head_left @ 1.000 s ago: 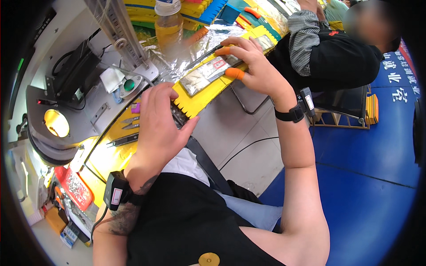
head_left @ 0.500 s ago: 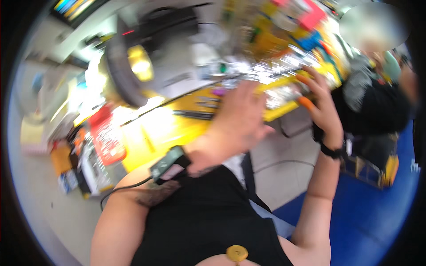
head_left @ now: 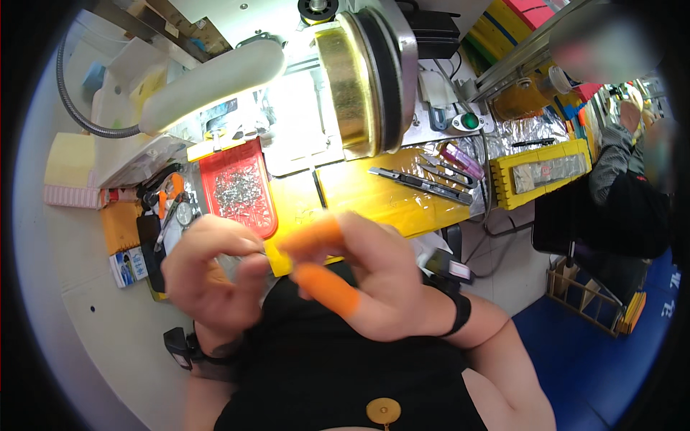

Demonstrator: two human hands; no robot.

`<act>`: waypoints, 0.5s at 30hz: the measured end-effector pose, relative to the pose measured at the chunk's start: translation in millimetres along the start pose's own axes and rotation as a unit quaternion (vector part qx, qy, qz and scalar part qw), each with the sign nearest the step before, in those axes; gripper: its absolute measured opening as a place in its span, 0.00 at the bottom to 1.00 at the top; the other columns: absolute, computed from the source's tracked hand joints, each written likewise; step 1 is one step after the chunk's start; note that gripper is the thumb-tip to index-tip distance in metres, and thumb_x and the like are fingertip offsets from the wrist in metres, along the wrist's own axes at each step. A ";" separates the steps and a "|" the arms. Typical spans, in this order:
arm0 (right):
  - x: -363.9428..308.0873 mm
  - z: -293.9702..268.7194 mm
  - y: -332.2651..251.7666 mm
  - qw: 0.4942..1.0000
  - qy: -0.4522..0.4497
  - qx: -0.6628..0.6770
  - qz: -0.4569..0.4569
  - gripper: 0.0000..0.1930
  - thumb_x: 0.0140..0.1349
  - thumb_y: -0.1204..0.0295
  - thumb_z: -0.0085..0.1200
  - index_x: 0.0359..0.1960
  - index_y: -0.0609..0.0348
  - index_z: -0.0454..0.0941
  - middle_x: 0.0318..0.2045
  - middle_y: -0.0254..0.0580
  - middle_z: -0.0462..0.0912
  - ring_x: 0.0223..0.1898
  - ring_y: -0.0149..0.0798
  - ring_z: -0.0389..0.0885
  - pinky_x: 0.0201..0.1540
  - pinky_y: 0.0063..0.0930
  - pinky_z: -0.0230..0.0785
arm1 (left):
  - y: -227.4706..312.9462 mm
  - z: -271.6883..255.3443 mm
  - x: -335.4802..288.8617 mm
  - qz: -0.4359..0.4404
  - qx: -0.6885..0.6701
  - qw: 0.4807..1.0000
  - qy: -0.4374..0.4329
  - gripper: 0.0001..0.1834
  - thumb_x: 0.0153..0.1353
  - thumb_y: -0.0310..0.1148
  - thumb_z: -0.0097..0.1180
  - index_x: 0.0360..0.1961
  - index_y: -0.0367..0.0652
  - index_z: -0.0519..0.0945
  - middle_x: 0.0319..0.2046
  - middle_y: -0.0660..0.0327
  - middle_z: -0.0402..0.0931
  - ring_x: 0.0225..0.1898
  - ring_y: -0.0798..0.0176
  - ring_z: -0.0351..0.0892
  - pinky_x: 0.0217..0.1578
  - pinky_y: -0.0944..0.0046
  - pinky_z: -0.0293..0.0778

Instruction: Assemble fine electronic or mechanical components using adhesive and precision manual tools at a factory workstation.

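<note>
In front of my chest, my left hand is closed, its thumb and forefinger pinched together. My right hand faces it from the right, its thumb and forefinger in orange finger covers and drawn close together. The fingertips of both hands nearly meet. Whatever they hold is too small and blurred to make out. Just beyond them a red tray carries many small metal pieces. The yellow work surface shows between and behind my hands.
A lit lamp and a large round machine part stand over the work surface. Cutter knives lie to the right, beside a yellow tray. Tools fill the left side. Another person's sleeve is at far right.
Both hands have come back from the shiny foil at the right and are now together before my chest. The view has turned left, bringing the red tray nearer the middle.
</note>
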State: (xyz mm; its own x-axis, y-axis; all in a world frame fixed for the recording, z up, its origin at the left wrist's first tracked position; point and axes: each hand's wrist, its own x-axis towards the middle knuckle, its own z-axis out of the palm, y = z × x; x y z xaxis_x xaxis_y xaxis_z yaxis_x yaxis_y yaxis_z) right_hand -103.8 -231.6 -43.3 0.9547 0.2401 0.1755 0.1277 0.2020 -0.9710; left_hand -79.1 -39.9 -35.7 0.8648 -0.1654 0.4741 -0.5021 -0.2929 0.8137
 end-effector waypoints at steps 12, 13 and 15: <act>92.3 41.8 56.4 0.943 0.251 -0.144 -0.166 0.04 0.69 0.79 0.51 0.40 0.68 0.75 0.33 0.41 0.76 0.34 0.30 0.76 0.37 0.24 0.70 | -40.4 -30.9 2.7 -0.015 -0.026 1.000 -0.002 0.13 0.58 0.31 0.70 0.32 0.37 0.76 0.26 0.59 0.77 0.27 0.66 0.74 0.30 0.70 0.69; 94.0 41.0 55.4 0.929 0.244 -0.196 -0.196 0.04 0.68 0.80 0.50 0.39 0.68 0.76 0.33 0.43 0.77 0.34 0.33 0.77 0.38 0.27 0.70 | -42.0 -30.0 5.1 -0.007 -0.033 0.999 -0.009 0.13 0.58 0.30 0.70 0.32 0.37 0.76 0.25 0.59 0.77 0.26 0.66 0.74 0.29 0.70 0.68; 94.1 38.6 52.2 0.931 0.237 -0.206 -0.184 0.04 0.67 0.81 0.50 0.39 0.69 0.76 0.34 0.45 0.77 0.34 0.37 0.77 0.38 0.29 0.70 | -42.5 -29.1 11.4 -0.010 -0.037 0.999 -0.013 0.12 0.57 0.29 0.69 0.31 0.37 0.76 0.25 0.59 0.77 0.26 0.66 0.74 0.29 0.70 0.68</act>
State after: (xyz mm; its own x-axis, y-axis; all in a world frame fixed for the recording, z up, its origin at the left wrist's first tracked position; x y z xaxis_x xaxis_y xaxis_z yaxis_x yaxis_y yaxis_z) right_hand -17.6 -161.8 -71.3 0.8251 -0.2396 0.5116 0.4678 -0.2180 -0.8565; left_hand -48.0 -1.9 -55.2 0.8740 -0.1843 0.4497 -0.4829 -0.2261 0.8460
